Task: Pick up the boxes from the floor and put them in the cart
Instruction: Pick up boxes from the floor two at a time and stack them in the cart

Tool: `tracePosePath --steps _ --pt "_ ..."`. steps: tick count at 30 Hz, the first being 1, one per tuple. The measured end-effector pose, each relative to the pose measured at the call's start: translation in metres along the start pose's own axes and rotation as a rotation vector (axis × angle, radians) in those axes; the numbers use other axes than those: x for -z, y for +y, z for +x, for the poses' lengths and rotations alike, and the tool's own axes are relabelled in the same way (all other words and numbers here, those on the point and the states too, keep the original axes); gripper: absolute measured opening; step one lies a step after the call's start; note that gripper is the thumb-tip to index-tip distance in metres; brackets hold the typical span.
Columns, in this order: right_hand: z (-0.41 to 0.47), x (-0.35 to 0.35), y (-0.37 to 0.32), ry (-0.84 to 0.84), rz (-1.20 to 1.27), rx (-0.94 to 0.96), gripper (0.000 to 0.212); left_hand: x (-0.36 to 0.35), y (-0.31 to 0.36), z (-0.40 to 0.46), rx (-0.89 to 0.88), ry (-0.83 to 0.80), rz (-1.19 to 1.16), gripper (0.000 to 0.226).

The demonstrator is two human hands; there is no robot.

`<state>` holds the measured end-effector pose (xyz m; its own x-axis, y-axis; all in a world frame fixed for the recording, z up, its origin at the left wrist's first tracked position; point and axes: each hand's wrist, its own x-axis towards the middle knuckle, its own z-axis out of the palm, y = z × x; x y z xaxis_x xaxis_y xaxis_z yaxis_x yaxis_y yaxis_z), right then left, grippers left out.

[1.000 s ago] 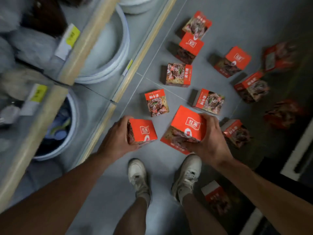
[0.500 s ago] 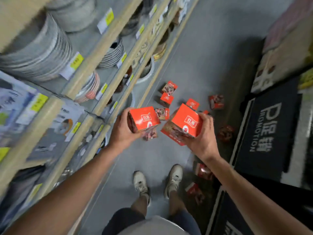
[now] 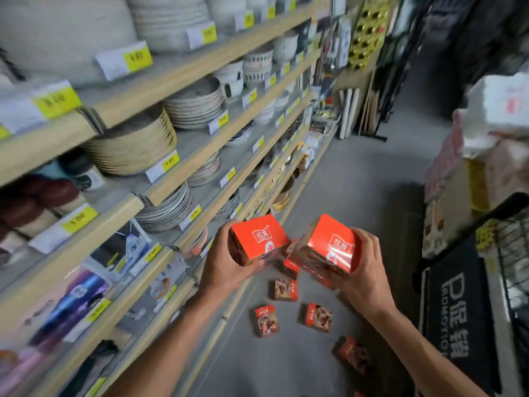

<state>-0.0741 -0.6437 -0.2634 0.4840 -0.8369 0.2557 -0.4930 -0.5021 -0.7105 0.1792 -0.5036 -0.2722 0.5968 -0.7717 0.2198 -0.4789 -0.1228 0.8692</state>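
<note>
The person stands in a narrow aisle with a red box in each hand, both held up at about waist height over the floor. The left hand has its fingers curled under and round the left box, thumb up the near side. The right hand grips the right box from the far side, fingers wrapped over its edge. The two boxes sit just beside each other, nearly touching at the inner corners.

More boxes lie loose on the floor below and ahead: one under the hands, two nearer the feet, another to the right. What looks like the wire cart stands at the right edge, behind a dark mat.

The worry, I reckon, is the turn to the right. Any step that way crosses the scattered boxes, and one could be trodden on or kicked. The left box is gripped mostly from below and one side, so a quick swing might tip it out. The plates on the shelf at the left are close to the elbow; a careless swing back could catch them.
</note>
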Motion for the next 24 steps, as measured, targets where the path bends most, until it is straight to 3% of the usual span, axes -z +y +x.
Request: tracePosePath --steps 12,24 --pt "0.042 0.003 -0.046 -0.182 0.253 0.304 0.108 0.05 0.063 -0.058 0.085 0.395 -0.009 0.094" --pt "-0.01 -0.073 -0.157 -0.622 0.562 0.52 0.099 0.121 0.089 -0.225 0.282 0.907 0.035 0.087"
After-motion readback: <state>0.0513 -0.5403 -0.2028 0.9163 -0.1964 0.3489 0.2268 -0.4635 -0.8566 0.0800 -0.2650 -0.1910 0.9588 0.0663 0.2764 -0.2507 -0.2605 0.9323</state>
